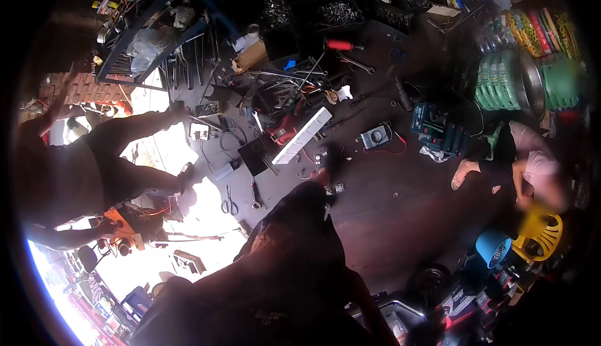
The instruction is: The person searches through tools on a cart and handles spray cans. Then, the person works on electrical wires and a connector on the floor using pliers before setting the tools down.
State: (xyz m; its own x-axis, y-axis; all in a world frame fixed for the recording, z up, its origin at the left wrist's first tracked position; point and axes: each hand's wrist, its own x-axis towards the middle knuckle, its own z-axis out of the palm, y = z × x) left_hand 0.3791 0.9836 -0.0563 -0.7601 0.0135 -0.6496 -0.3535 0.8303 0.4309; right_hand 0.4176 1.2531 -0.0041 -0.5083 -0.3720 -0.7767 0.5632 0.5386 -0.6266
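Observation:
A dim brownish patch, seemingly my left hand (266,239), lies against my dark clothing at the lower middle; its fingers cannot be made out. My right hand does not show; only a dark arm runs down at the bottom right of my body. Beyond my knee, a long white slotted strip (302,136) lies slanted on the floor beside a dark tray (255,156). Pliers or shears (229,201) and a tool with a red handle (254,192) lie left of my knee. A grey meter (375,136) with a red lead is to the right.
Wrenches and other tools (294,80) lie in a heap ahead. One person (119,152) stands at the left by an orange machine (122,230). Another person (535,158) is at the right near a yellow chair (541,239), a blue bucket (493,247) and green coils (496,83).

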